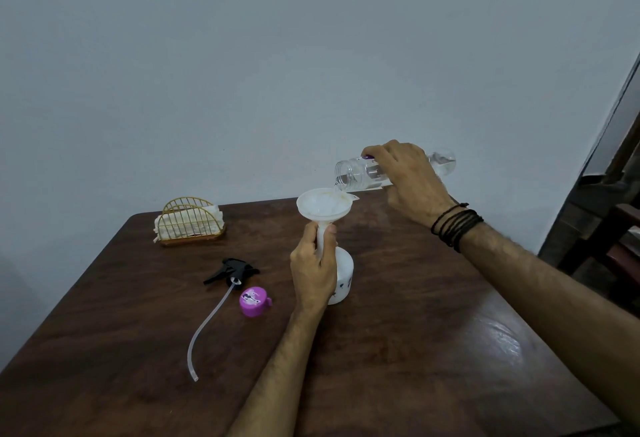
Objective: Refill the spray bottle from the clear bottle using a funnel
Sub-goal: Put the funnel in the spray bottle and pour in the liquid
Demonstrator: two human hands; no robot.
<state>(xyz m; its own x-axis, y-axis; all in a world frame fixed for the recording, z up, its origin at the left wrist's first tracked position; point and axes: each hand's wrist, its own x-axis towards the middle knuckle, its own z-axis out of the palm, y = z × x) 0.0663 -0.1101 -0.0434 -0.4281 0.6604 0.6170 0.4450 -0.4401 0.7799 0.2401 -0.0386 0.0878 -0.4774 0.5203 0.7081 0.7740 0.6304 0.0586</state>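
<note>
Gripping the stem of the white funnel [325, 206], the left hand [313, 272] is closed around it, steadying it in the neck of the white spray bottle [343, 275], which stands upright on the dark wooden tabletop [415, 350]. Right hand [410, 177] is wrapped around the clear bottle [363, 170], tipped nearly level, mouth just above the funnel rim; liquid runs from mouth into bowl. Black cords circle the right wrist. Left of the spray bottle lie the purple cap [254, 301] and the black trigger head [230, 271] with its dip tube. Wire napkin holder [188, 222] sits at the far left edge.
</note>
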